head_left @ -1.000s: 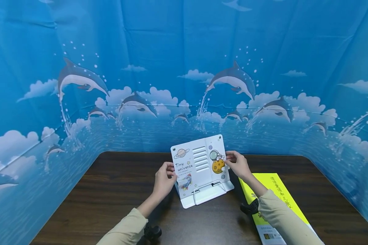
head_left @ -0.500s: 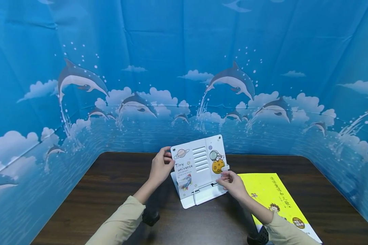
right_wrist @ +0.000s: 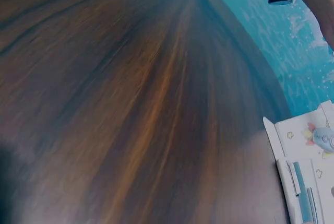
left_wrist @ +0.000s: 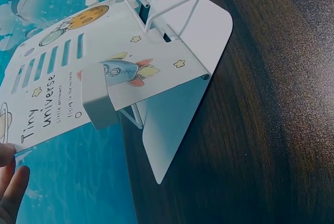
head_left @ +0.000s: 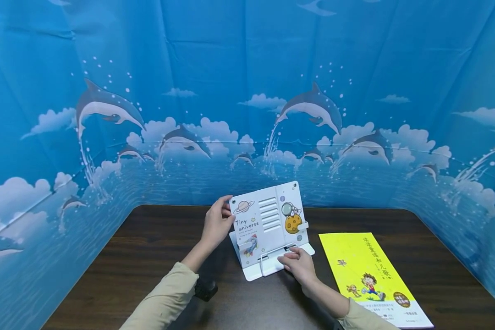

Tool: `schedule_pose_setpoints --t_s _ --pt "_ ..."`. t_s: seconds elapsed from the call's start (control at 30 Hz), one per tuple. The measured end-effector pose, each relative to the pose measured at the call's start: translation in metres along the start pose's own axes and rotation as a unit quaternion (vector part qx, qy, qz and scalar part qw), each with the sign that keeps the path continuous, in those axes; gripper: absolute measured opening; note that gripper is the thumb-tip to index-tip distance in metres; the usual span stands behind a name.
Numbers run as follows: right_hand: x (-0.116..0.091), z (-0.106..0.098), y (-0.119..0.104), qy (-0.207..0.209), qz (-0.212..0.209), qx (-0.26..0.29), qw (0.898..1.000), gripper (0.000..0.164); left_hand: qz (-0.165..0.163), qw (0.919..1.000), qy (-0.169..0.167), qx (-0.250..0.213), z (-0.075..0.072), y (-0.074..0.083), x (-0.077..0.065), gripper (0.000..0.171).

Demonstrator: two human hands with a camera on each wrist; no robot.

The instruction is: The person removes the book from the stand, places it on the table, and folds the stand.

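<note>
A white book stand (head_left: 247,215) with a "Tiny universe" space print leans back on its base, turned slightly. At its upper left edge, my left hand (head_left: 217,223) pinches the panel, the thumb in front in the left wrist view. My right hand (head_left: 300,266) is at the bottom ledge, bent fingertips right at the wire page holder (left_wrist: 169,10); I cannot tell whether they pinch it. Two white side clips stick out from the panel, the left clip (left_wrist: 96,96) nearest my left wrist. The right wrist view catches only a corner of the stand (right_wrist: 297,135).
A yellow book (head_left: 354,256) with a cartoon child on its cover lies flat on the dark wooden table (head_left: 148,275), right of the stand. Behind the table hangs a blue dolphin-print curtain (head_left: 214,91). A black wrist device (head_left: 205,289) hangs under the left wrist.
My right hand has come down from the right edge of the stand to the ledge, uncovering the yellow book. My left hand has slid up the left edge. The stand stays in place.
</note>
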State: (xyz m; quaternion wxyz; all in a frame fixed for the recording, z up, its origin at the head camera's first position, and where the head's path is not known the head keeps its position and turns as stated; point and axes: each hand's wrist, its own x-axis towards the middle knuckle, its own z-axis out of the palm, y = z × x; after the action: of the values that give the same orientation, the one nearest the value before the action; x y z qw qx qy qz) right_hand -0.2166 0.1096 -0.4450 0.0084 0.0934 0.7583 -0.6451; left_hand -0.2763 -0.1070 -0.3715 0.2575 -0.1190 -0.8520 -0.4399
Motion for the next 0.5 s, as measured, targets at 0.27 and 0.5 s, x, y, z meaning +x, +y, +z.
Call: schedule_pose_setpoints --t_s 0.27,0.5 --pt "0.005 0.012 0.002 0.024 -0.005 0.049 0.999 0.058 -0.004 1.0000 0.002 -0.008 0.000 0.001 -0.002 0.049" --pt "0.009 0.027 0.005 0.069 -0.025 0.068 0.995 0.060 -0.002 0.9999 0.004 -0.009 0.001 0.001 -0.002 0.049"
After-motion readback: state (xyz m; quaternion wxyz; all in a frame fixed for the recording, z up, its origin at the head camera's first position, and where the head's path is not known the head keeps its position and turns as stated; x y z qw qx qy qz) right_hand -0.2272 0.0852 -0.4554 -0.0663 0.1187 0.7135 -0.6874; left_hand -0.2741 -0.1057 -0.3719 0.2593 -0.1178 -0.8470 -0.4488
